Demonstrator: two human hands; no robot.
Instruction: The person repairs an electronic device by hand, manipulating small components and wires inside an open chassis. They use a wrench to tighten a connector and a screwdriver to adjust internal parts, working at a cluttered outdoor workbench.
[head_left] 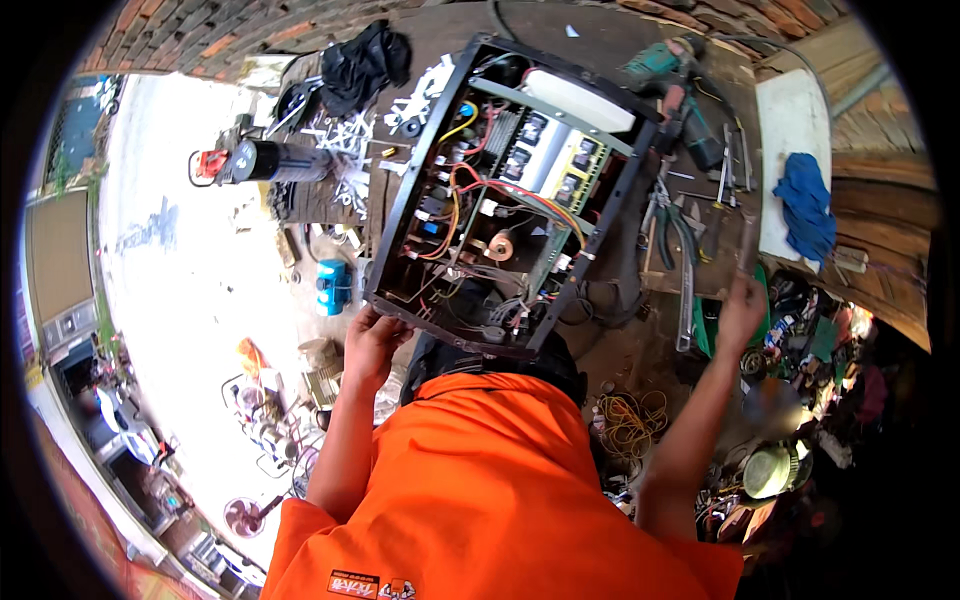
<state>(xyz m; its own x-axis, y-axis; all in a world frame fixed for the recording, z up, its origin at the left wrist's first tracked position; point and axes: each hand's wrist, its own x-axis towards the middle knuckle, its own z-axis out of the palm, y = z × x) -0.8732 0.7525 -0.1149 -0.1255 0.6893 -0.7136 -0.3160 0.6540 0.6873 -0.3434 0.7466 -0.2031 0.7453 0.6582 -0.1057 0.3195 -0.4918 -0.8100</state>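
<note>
An opened black metal case full of electronics lies tilted across the bench edge, its near end at my waist. Coloured wires, circuit boards and a copper coil show inside it. My left hand grips the near left corner of the case, fingers partly hidden by it. Out to the right, apart from the case, my right hand is closed around a slim dark stick-like tool pointing away from me; its exact kind is unclear. Pliers lie on the bench between that hand and the case.
A green power drill and screwdrivers lie right of the case. A blue cloth rests on a white board farther right. Left are white scraps, a black cloth and a cylinder. Yellow cord lies below.
</note>
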